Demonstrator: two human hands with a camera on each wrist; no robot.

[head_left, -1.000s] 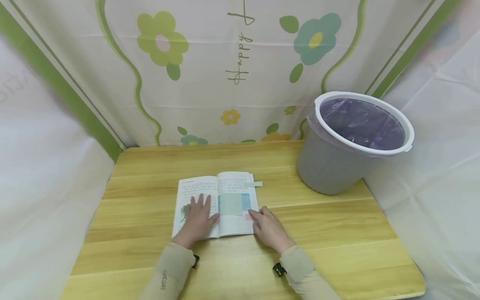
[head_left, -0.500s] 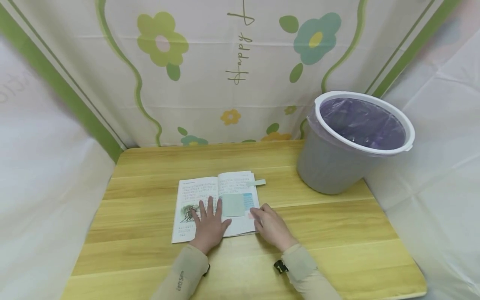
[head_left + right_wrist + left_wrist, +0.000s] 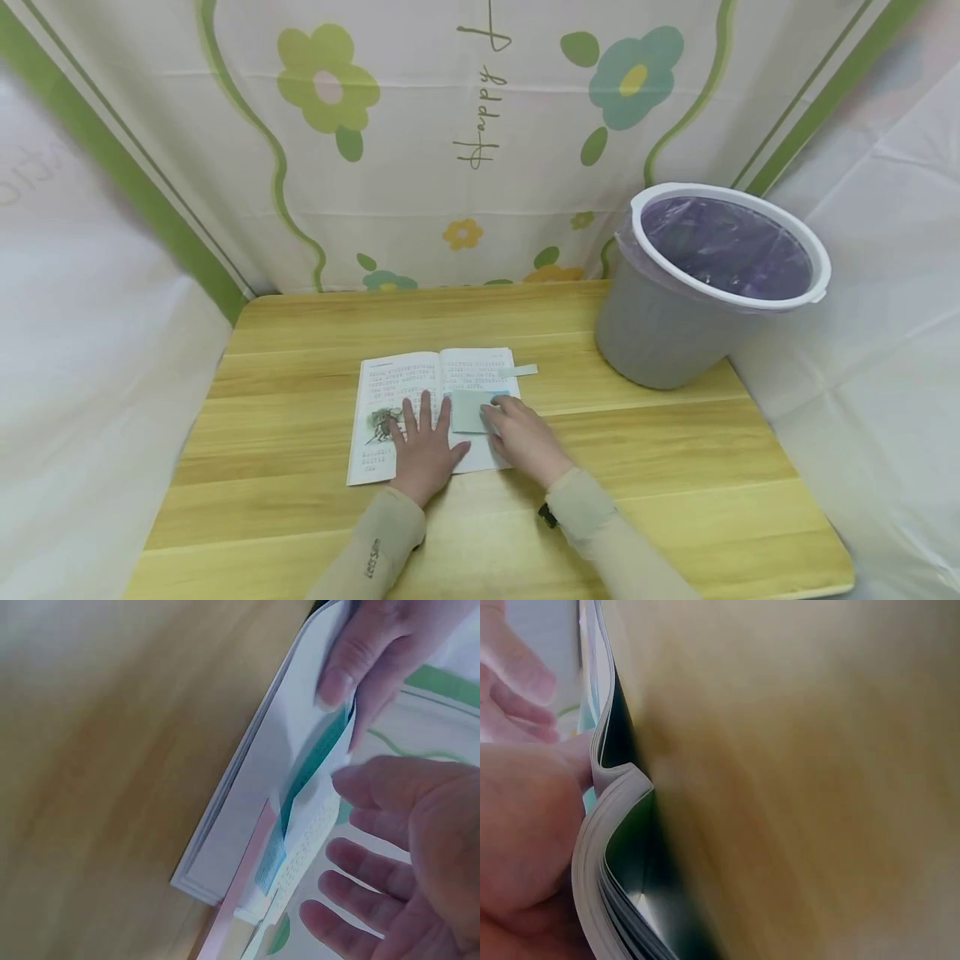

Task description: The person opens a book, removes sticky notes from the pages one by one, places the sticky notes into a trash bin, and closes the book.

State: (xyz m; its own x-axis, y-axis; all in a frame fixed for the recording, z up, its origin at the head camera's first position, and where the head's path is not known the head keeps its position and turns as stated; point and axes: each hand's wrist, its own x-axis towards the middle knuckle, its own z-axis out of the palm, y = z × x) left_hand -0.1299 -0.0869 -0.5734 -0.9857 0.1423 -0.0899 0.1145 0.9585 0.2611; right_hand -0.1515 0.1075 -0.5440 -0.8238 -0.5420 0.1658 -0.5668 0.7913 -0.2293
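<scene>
An open book (image 3: 386, 379) lies on the wooden table, text on both pages and an insect picture on the left page. My left hand (image 3: 426, 454) rests flat with spread fingers across its lower middle, near the fold. On the right page sits a pale green sticky note (image 3: 467, 412), its surface lifting off the page in the right wrist view. My right hand (image 3: 522, 437) is over the note's right side, thumb and fingers apart. A pink tab (image 3: 240, 885) juts from the page edge, hidden by the right hand in the head view. A pale green strip (image 3: 525, 371) sticks out higher up.
A grey bin (image 3: 660, 333) lined with a purple bag stands at the table's back right. Behind the table (image 3: 300, 325) hangs a white cloth (image 3: 412, 167) printed with flowers; more white cloth closes off both sides.
My left hand has slid right across the book to the fold. The right hand has moved from the pink tab up and left onto the green note. The book has shifted slightly right.
</scene>
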